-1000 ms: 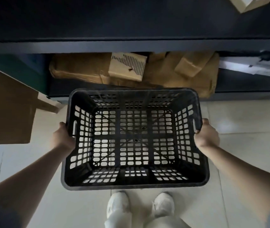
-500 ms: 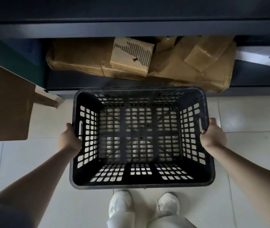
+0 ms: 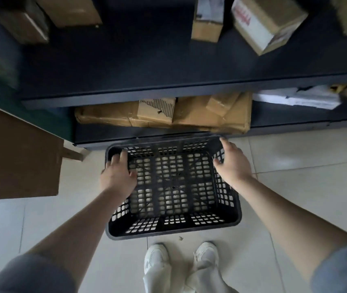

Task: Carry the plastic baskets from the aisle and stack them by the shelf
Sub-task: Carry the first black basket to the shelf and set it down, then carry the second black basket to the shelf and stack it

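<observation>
A person's left hand (image 3: 118, 176) and right hand (image 3: 232, 163) hover with fingers spread, gripping nothing, over a black plastic basket (image 3: 173, 226) set on the tiled floor (image 3: 295, 197) against the shelf (image 3: 189, 96) edge. Half a second earlier both hands clutched its rims. No stack shows yet; further baskets apparently remain.

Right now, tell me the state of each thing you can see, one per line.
Black basket: empty, upright on the floor by the shelf.
Left hand: open, fingers over the basket's left rim.
Right hand: open, above the right rim.
Flattened cardboard: lying on the bottom shelf.
</observation>
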